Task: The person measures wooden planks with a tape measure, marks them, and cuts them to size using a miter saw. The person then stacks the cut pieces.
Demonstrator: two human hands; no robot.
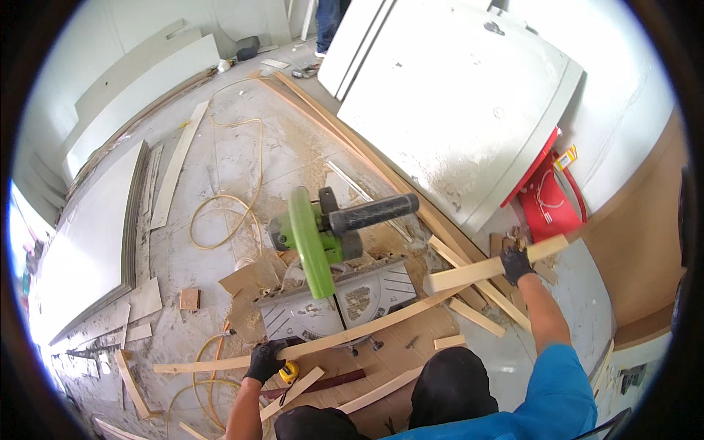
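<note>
My left hand (265, 359), in a black glove, grips a long thin wooden strip (367, 332) near its left end. The strip slants up to the right, across the front of a green miter saw (312, 242) and its grey base (359, 293). A shorter wooden board (469, 274) is in my right hand (515, 264), also gloved and closed round it. That board crosses over the strip's right end. The saw's black handle (374, 213) points right, its head raised above the slotted base. Beside my left hand is a yellow tape measure (290, 372).
Long timbers (396, 172) lie beside a large white cabinet-like box (447, 103). A red bag (546, 202) leans at the right. Stacked white panels (92, 242) and a yellow hose (220, 196) lie left. Wood offcuts (477, 317) and sawdust surround the saw. A person's legs (328, 26) show far back.
</note>
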